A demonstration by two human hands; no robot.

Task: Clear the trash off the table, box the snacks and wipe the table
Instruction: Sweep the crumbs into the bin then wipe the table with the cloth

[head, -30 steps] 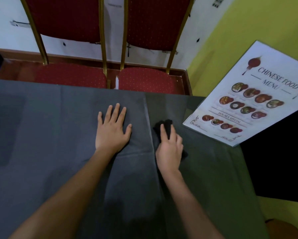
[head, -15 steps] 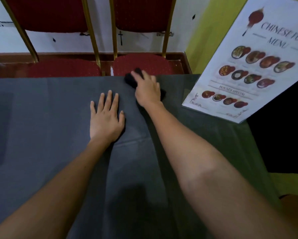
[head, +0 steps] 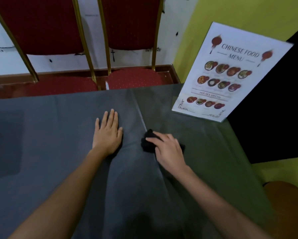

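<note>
Under the right hand (head: 169,150): small crumpled black cloth (head: 146,144), fingers bent over it, holding it down on the grey-clothed table (head: 41,135), right of centre. Most of the cloth is hidden by the hand; edges blurred. Left hand (head: 108,135) flat, fingers straight, palm on the tablecloth, nothing held. Standing white laminated menu card (head: 231,75) at far right corner. Two red padded gold-framed chairs (head: 131,31) beyond, tops cut off.
</note>
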